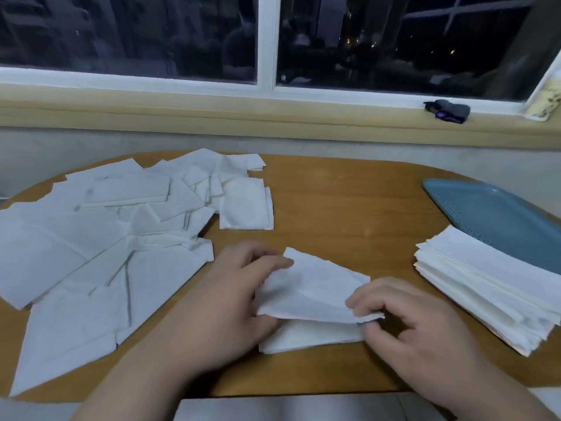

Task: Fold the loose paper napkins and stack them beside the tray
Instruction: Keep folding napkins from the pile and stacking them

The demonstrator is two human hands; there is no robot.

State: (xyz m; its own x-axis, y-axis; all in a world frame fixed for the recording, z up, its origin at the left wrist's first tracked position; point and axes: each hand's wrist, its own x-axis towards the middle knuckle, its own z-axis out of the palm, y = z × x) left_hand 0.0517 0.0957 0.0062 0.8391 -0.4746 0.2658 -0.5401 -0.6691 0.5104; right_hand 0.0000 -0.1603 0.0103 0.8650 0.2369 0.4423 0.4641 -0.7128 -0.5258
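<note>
A white paper napkin [312, 299] lies half folded on the wooden table [349, 208] in front of me, its upper layer lifted over the lower one. My left hand [224, 311] holds its left side, fingers over the top layer. My right hand [419, 332] pinches the raised right edge between thumb and fingertips. A heap of loose white napkins [115, 238] covers the left half of the table. A stack of folded napkins [491, 293] sits at the right, touching the near edge of the blue tray [498, 214].
A window sill [273, 113] runs behind the table with a small dark object [447, 110] on it. Bare tabletop lies between the loose heap and the tray. The table's front edge is just below my wrists.
</note>
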